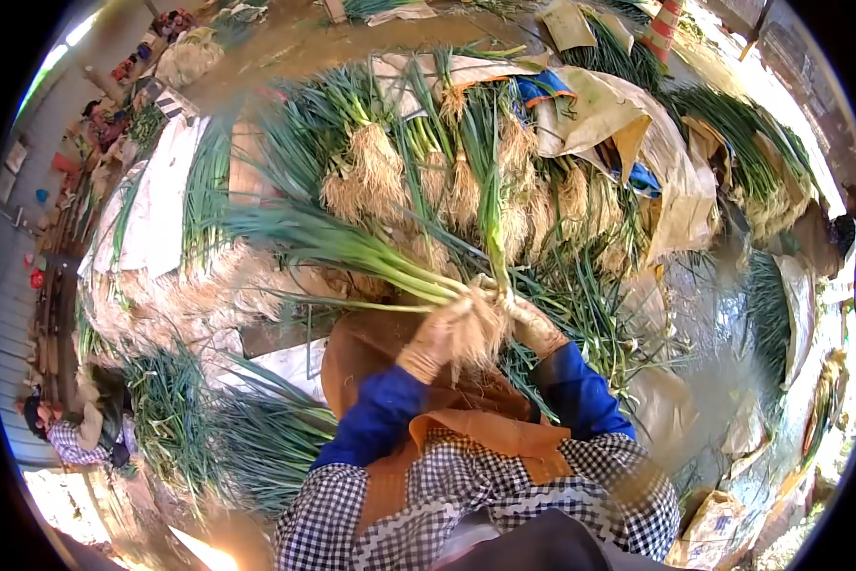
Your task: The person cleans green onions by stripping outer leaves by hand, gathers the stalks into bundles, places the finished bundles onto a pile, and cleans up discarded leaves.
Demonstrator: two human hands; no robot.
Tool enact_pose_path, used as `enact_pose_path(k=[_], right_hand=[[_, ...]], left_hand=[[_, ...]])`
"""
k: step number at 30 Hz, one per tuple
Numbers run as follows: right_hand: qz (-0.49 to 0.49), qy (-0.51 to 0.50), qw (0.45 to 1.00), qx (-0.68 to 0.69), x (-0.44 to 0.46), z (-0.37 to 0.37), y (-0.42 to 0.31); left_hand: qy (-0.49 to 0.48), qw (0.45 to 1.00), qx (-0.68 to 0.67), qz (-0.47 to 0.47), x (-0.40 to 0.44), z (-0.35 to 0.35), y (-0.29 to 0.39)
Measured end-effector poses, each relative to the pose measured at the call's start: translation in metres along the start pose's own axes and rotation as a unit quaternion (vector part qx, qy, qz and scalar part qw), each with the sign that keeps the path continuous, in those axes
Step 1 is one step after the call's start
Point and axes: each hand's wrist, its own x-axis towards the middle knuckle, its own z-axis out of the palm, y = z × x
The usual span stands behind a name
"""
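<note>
A bunch of green onions [380, 262] is gripped in my left hand [434, 338], its leaves fanned out to the upper left. The pale, stringy roots [480, 333] hang between my two hands. My right hand [537, 328] is closed at the white end of an upright green onion stalk [492, 214], right beside the bunch. Some of its fingers are hidden behind the roots and stems. Just beyond my hands lie tied bundles of green onions [375, 162] with their roots toward me.
Brown sheeting [675, 162] covers part of the bundles at right. Loose green onions [266, 428] lie at my left, and more heaps [580, 314] at my right. Another person [80, 433] sits at far left. A red-and-white cone [663, 29] stands at the back.
</note>
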Motion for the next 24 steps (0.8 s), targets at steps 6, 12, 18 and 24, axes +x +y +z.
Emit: enact_pose_path(k=[6,12,18,24], right_hand=[[0.003,0.082,0.847,-0.526,0.034,-0.007,-0.030],[0.060,0.135,0.470,-0.870,0.099,0.004,-0.041],[-0.103,-0.001,0.747,-0.657,0.006,0.017,-0.029],[0.134,0.195,0.479,-0.845,-0.116,-0.147,-0.032]], left_hand=[[0.023,0.999,-0.044,0.003,0.006,-0.008,-0.051],[0.070,0.977,0.135,0.148,0.042,-0.040,-0.100],[0.024,0.974,0.195,0.110,0.031,-0.064,-0.095],[0.023,0.997,-0.063,0.030,0.020,-0.057,-0.063]])
